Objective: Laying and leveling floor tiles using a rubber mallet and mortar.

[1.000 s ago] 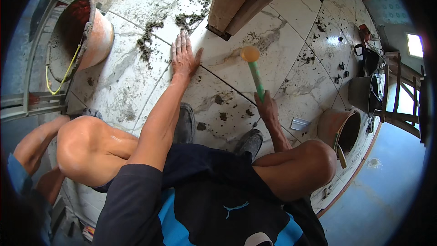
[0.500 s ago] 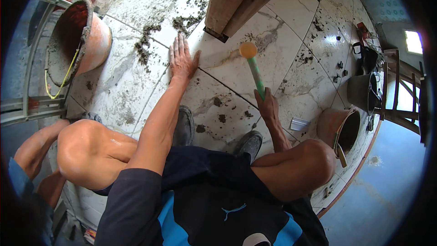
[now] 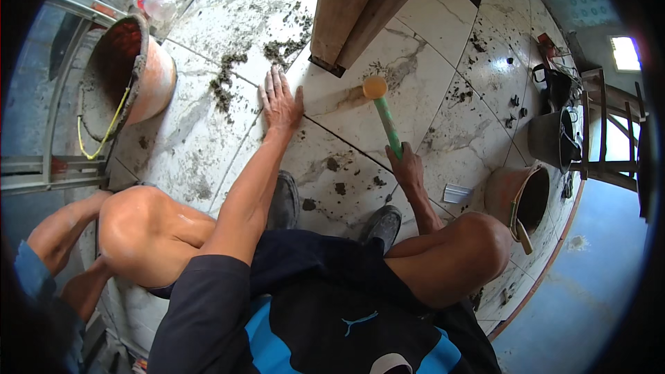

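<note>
My left hand [image 3: 280,105] lies flat on a white marbled floor tile [image 3: 242,140], fingers stretched out and dusty, close to a joint between tiles. In my right hand [image 3: 407,169] is the green handle of a mallet [image 3: 375,88], gripped near its lower end. Its round yellowish-orange head is over the tile to the right of my left hand. From this view I cannot tell whether the head touches the tile. Dark crumbs of mortar [image 3: 223,83] lie beyond my left hand, and a wooden post [image 3: 346,14] stands just past the mallet.
An orange mortar-caked bucket [image 3: 161,83] stands at the left beside a metal frame, near a plastic bottle [image 3: 156,5]. At the right are another bucket [image 3: 500,190] with a tool in it, black buckets [image 3: 547,140] and a wooden chair-like frame [image 3: 609,131]. Another person's arm [image 3: 62,225] shows lower left.
The whole view has shifted slightly. My left hand stays flat on the tile, and my right hand still holds the mallet, its head a little lower in the picture.
</note>
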Available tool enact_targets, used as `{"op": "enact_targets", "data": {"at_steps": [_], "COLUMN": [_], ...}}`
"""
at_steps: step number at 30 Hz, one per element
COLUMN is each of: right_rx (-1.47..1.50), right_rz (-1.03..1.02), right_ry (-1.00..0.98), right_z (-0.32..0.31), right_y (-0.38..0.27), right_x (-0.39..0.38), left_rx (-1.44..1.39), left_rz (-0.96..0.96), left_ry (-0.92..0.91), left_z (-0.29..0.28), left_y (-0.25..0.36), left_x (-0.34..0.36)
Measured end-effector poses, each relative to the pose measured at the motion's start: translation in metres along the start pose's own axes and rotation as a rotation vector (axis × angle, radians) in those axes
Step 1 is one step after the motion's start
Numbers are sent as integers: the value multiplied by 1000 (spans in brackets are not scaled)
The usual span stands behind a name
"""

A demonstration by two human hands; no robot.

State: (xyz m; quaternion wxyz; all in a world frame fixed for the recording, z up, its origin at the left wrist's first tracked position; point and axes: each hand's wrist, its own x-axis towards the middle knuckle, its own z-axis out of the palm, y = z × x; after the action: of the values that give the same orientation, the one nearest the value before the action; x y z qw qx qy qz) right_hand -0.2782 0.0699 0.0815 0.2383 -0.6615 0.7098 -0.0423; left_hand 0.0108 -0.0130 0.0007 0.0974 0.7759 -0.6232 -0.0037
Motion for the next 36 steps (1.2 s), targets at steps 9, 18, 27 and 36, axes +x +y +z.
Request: {"op": "enact_targets", "data": {"at_steps": [9, 18, 27, 36], "right_rx": [301, 234, 205, 202], "right_rz": [-38, 3, 38, 24], "right_ry": [250, 47, 0, 50], "right_z": [0, 11, 7, 9], "right_y": [-9, 1, 5, 8], "right_x": [-2, 0, -1, -5], "left_rx": [-110, -88, -93, -56], "left_rz": [-110, -66, -59, -57], "left_ry": [-3, 71, 62, 39], "left_z": [19, 16, 17, 16], "left_y": [14, 14, 14, 15], "left_x": [49, 48, 46, 47]}}
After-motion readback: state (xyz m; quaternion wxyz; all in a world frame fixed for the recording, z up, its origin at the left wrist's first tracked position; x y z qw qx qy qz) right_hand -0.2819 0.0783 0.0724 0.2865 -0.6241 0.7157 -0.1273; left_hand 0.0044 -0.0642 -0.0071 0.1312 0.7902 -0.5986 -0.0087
